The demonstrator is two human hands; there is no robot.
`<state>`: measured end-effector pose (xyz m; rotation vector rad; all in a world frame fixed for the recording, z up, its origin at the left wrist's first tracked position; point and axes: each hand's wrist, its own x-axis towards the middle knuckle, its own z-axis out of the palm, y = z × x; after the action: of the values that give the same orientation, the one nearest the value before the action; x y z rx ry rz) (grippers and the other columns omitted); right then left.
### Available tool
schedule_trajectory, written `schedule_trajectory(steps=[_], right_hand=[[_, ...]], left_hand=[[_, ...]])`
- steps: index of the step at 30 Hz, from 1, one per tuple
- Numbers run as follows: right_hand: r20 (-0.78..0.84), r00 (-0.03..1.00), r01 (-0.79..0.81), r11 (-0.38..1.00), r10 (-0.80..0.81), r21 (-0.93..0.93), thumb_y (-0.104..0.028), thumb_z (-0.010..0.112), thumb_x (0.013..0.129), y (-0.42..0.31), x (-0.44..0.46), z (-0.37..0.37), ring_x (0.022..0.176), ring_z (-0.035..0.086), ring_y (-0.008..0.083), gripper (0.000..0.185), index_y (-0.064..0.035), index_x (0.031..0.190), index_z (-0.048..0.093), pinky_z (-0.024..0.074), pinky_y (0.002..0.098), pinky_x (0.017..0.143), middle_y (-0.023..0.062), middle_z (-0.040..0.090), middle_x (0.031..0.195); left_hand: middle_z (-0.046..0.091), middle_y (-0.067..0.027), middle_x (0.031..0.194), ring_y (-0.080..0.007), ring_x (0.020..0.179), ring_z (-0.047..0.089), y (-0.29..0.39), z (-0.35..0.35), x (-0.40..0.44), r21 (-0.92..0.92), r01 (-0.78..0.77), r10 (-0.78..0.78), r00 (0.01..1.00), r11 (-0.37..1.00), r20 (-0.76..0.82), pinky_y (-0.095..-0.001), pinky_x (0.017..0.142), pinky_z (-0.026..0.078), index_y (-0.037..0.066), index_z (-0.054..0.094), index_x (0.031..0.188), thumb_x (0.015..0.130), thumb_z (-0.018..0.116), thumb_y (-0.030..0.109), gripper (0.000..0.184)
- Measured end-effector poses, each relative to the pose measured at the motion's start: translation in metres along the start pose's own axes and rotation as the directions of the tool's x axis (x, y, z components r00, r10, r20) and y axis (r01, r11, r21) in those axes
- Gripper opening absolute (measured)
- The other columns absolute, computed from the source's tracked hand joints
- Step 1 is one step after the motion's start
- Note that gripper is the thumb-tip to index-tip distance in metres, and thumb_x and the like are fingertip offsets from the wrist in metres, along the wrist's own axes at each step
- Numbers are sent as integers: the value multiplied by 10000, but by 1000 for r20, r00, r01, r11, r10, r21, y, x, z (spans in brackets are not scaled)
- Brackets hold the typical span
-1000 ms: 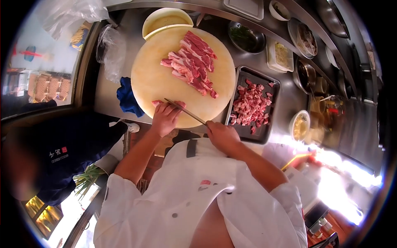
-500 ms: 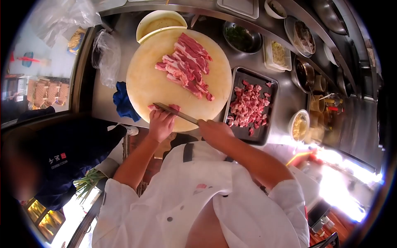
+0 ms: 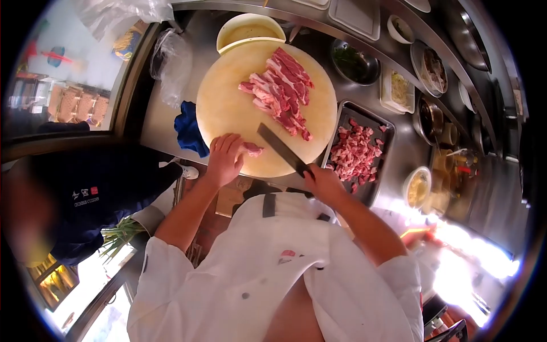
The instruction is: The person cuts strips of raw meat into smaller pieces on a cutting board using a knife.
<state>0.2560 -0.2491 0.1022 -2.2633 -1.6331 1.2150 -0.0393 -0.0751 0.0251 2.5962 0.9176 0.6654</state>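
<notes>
A round, pale chopping board (image 3: 223, 85) lies in front of me. Near its front left edge, my left hand (image 3: 225, 157) is closed over a small strip of meat (image 3: 252, 149), whose end sticks out on the right beside the thumb. In my right hand (image 3: 323, 183) is the handle of a cleaver (image 3: 281, 148), at the board's front right. Its dark blade points up and left, apart from the strip and from my left hand. Farther back on the board lies a pile of raw, red meat strips (image 3: 279, 91) with pale fat.
Right of the board, a dark tray (image 3: 373, 188) holds chopped meat (image 3: 356, 149). A blue cloth (image 3: 190, 130) lies left, a yellowish tub (image 3: 250, 24) behind. Bowls, including a metal one of greens (image 3: 354, 61), line the right. A person in dark clothing (image 3: 114, 194) is at left.
The cleaver has moved off the strip by my left hand, to the right, and its blade has turned more steeply. My view has shifted, so the board appears farther right.
</notes>
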Motion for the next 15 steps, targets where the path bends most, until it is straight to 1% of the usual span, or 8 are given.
schedule_trajectory(steps=[1,4,5,8,9,11,14,15], right_hand=[[-43,999,-11,1000,10,-25,-278,563,1060,-2,2,-1,858,747,432,224,-76,1126,635,571,579,766,203,737,845],[-171,985,-31,998,22,-50,-308,574,1063,-8,9,-1,800,743,418,237,-90,1118,646,556,579,751,190,732,808],[-216,976,-23,999,16,-30,-308,577,1062,-10,13,0,778,740,414,234,-95,1127,648,550,578,746,188,734,812],[-271,962,-35,999,36,8,-302,588,1059,-22,14,-1,738,729,418,238,-96,1159,653,541,574,720,187,738,818],[-278,959,-46,999,50,19,-299,591,1058,-26,13,-2,729,725,421,242,-94,1171,655,540,573,710,188,738,819],[-271,961,-47,998,58,45,-293,595,1058,-30,9,0,750,724,432,261,-77,1194,652,544,574,709,193,738,824],[-258,964,-36,994,63,107,-277,594,1059,-37,4,5,771,719,452,273,-53,1207,645,555,572,722,204,734,826],[-254,965,-31,991,64,131,-271,593,1060,-39,3,7,777,717,459,274,-45,1207,642,559,571,729,209,733,826]], left_hand=[[680,-74,1208,-298,1162,634,-2,-4,10,-24,24,-23,1000,999,9,-489,1015,446,98,665,1221,800,779,83,436],[700,-87,1145,-316,1133,647,-15,1,21,-59,-49,55,994,997,92,-509,1059,430,75,662,1202,791,780,94,428],[703,-103,1082,-332,1022,673,-18,1,25,-44,-91,95,992,995,85,-508,982,497,57,654,1183,779,793,86,428],[682,-134,998,-340,953,676,-13,8,29,-228,195,-163,975,954,149,-453,879,546,50,644,1090,816,796,113,319],[670,-136,983,-342,931,674,-6,8,35,-300,361,-328,932,883,156,-444,841,551,48,635,1068,822,814,126,314],[648,-140,952,-346,887,672,16,4,40,-425,641,-621,756,639,208,-425,766,559,45,618,1025,835,852,150,319],[645,-125,970,-316,798,672,23,22,10,-444,531,-584,812,722,22,-414,725,558,57,627,1013,869,870,209,321],[663,-123,1024,-299,784,684,20,24,-3,-412,451,-460,884,792,82,-408,700,565,78,662,1039,908,838,228,265]])
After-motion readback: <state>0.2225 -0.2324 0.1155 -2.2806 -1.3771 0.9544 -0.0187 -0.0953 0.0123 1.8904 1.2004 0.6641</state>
